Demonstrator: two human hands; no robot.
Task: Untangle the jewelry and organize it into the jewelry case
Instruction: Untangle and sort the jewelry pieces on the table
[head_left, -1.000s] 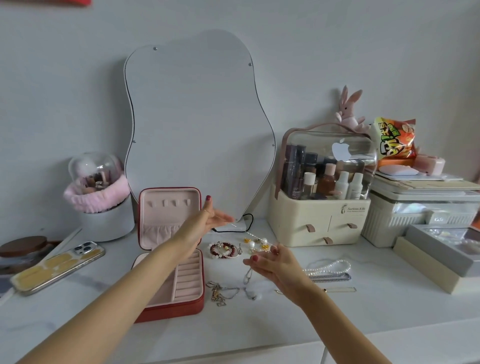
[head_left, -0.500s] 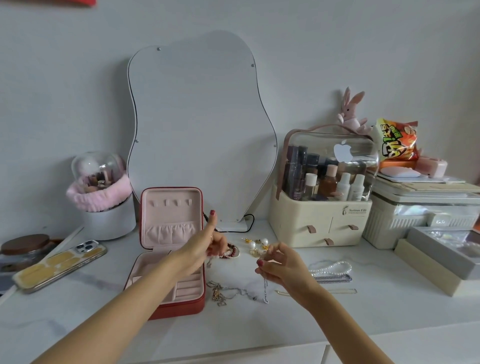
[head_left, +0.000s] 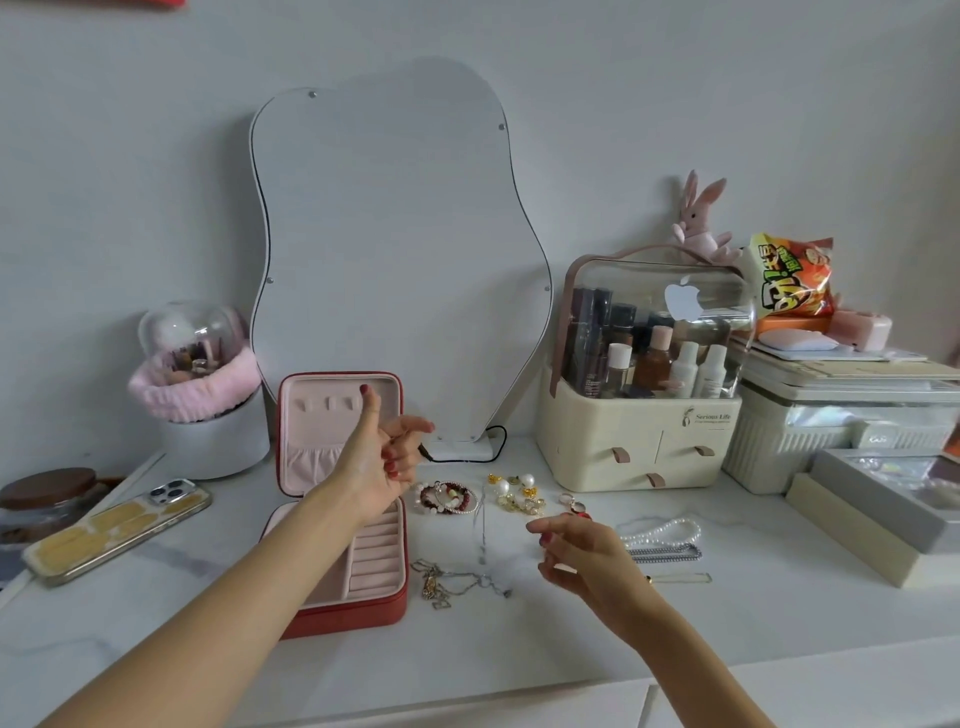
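Note:
The red jewelry case (head_left: 375, 614) lies open with a pink lining, its lid upright. My left hand (head_left: 378, 460) is raised in front of the lid, thumb up and fingers curled in. My right hand (head_left: 582, 558) hovers over the table with fingertips pinched. Between them hangs a thin silver necklace (head_left: 483, 525); its strand to either hand is too fine to see clearly. On the table lie a tangle of chains (head_left: 441, 584), bead bracelets (head_left: 448, 499), pearl and gold earrings (head_left: 514, 491), a ring (head_left: 569, 501), a pearl necklace (head_left: 665, 531) and a dark chain (head_left: 670, 553).
A wavy mirror (head_left: 395, 260) leans on the wall behind. A phone (head_left: 119, 525), a jar (head_left: 47, 493) and a brush holder (head_left: 208, 431) stand left. A cosmetics organizer (head_left: 639, 447) and stacked boxes (head_left: 872, 519) fill the right. A clear hair clip (head_left: 680, 578) lies by my right wrist.
My left hand curled its fingers and rose in front of the lid. My right hand moved right and down, and the hanging necklace now dangles between the hands.

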